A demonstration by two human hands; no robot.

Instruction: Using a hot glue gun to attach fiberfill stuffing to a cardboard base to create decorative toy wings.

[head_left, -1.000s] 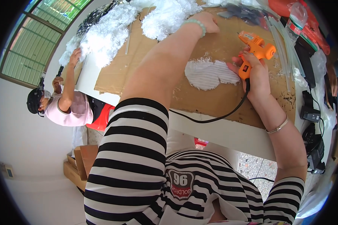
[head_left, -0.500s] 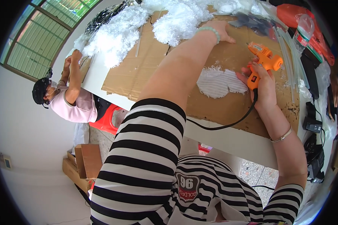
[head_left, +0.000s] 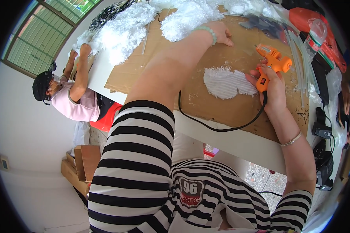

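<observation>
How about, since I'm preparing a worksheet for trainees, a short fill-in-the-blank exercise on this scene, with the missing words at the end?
1. The ____ hand holds the orange glue gun.
2. The cord at the gun's lower end is coloured ____.
3. The beaded bracelet is worn on the ____ wrist.
4. The ribbed white piece lies on a brown sheet of ____.

Missing words: right; black; left; cardboard.

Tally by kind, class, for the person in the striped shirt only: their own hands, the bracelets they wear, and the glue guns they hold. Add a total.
Hands (left hand, right hand): 2
Bracelets (beaded bracelet, metal bangle): 2
Glue gun: 1
Total: 5
</observation>
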